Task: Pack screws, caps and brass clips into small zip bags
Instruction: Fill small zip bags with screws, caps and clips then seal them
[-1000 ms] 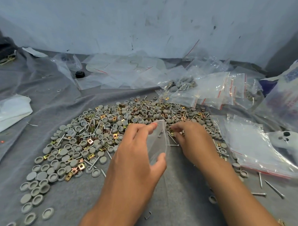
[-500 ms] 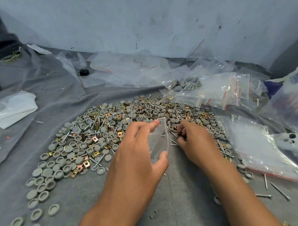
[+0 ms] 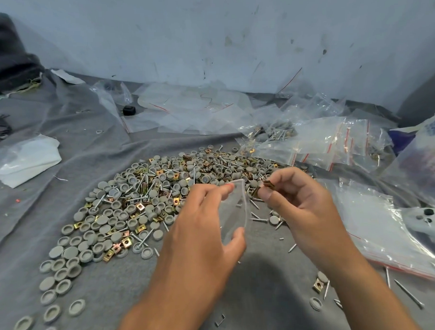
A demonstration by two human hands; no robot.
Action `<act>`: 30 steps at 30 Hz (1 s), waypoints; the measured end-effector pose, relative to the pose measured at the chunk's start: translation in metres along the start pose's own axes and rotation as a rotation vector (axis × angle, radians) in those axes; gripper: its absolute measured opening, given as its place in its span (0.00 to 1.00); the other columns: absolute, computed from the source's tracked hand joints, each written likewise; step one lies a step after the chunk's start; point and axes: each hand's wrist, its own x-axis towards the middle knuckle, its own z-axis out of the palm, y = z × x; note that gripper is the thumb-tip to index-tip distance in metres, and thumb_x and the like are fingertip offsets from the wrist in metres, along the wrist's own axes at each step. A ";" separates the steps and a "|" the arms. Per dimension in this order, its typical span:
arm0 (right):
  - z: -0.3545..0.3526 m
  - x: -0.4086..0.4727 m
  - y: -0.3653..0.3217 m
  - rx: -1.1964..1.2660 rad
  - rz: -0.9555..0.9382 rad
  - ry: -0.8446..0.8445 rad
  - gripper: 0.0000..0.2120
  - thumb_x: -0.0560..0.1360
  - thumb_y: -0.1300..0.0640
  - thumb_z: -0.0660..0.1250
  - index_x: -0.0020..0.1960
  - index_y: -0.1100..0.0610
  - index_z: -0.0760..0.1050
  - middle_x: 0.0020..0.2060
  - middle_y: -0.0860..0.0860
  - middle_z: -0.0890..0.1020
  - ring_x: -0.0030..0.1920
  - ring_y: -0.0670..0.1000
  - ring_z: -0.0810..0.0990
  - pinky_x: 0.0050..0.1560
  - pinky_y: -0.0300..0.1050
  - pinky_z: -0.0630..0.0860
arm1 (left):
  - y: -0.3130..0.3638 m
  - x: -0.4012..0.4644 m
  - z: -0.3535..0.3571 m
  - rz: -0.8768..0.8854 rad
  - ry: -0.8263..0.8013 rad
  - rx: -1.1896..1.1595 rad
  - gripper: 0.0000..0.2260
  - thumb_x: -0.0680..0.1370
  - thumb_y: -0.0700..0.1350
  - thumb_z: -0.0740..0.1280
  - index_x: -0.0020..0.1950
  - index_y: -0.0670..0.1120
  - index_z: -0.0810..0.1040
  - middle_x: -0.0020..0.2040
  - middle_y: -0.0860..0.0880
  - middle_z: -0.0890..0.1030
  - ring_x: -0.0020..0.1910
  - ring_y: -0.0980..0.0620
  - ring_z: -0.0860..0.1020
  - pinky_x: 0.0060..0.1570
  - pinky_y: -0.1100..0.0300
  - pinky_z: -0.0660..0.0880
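Your left hand (image 3: 201, 229) holds a small clear zip bag (image 3: 234, 208) upright above the grey cloth (image 3: 252, 287), index finger pinching its top edge and thumb curled against its lower edge, so the mouth faces your right hand. Whether the mouth is actually parted you cannot tell from here; the plastic is too clear. Your right hand (image 3: 299, 201) hangs just beside the bag's top corner, its fingers (image 3: 266, 194) pinched on a brass clip (image 3: 269, 185), with what may be a second small brass piece just below it.

So the step in hand looks like loading: one clip picked, not yet in the bag, which appears to hold nothing so far. The next move calls for you to spread the mouth with your left fingers, bring the clip over the opening and let it drop in without snagging on the lip. Then go back to the heap for screws and caps.

That heap (image 3: 163, 191) lies on the cloth just beyond both hands, grey caps, brass clips and screws all mixed. A few loose screws (image 3: 260, 219) lie under your right hand. Filled bags (image 3: 321, 141) are piled beyond on the right, and a larger flat bag (image 3: 376, 228) lies near your right wrist.
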 end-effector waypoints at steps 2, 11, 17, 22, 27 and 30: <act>0.006 -0.010 -0.009 -0.069 -0.073 -0.011 0.07 0.72 0.48 0.75 0.46 0.47 0.79 0.39 0.46 0.83 0.36 0.46 0.77 0.35 0.38 0.73 | 0.001 0.000 0.001 0.009 0.002 -0.004 0.29 0.72 0.52 0.74 0.72 0.57 0.71 0.57 0.64 0.69 0.44 0.63 0.71 0.48 0.61 0.74; 0.016 -0.022 -0.005 -0.648 -0.326 0.084 0.06 0.74 0.51 0.73 0.51 0.47 0.84 0.53 0.42 0.79 0.58 0.46 0.78 0.57 0.37 0.72 | 0.002 -0.002 0.004 0.010 -0.012 0.000 0.28 0.73 0.53 0.71 0.72 0.57 0.71 0.57 0.65 0.69 0.45 0.64 0.72 0.48 0.64 0.73; 0.011 -0.018 -0.002 -0.618 -0.285 0.045 0.09 0.79 0.55 0.70 0.59 0.46 0.80 0.54 0.38 0.78 0.57 0.42 0.77 0.55 0.30 0.68 | 0.009 -0.002 -0.001 0.046 -0.011 -0.037 0.26 0.73 0.59 0.64 0.70 0.58 0.72 0.56 0.64 0.70 0.45 0.63 0.74 0.45 0.62 0.74; 0.008 -0.016 -0.003 -0.444 -0.221 0.058 0.17 0.83 0.54 0.63 0.69 0.41 0.73 0.57 0.37 0.80 0.61 0.44 0.79 0.56 0.34 0.74 | 0.009 -0.002 -0.007 0.193 0.005 0.128 0.29 0.69 0.54 0.73 0.70 0.54 0.74 0.60 0.60 0.73 0.46 0.66 0.68 0.48 0.66 0.71; 0.003 -0.016 -0.010 -0.377 -0.315 0.166 0.06 0.81 0.48 0.65 0.54 0.44 0.80 0.52 0.40 0.82 0.57 0.50 0.80 0.52 0.43 0.74 | 0.005 0.000 -0.009 0.356 0.210 0.033 0.15 0.74 0.43 0.68 0.60 0.51 0.82 0.57 0.59 0.80 0.52 0.59 0.79 0.50 0.54 0.79; 0.003 -0.019 -0.012 -0.233 -0.250 0.184 0.05 0.80 0.47 0.66 0.52 0.44 0.80 0.48 0.46 0.84 0.50 0.51 0.82 0.49 0.46 0.76 | 0.007 0.002 -0.015 0.270 0.307 -0.166 0.10 0.74 0.45 0.72 0.54 0.56 0.81 0.52 0.61 0.82 0.51 0.58 0.82 0.51 0.65 0.76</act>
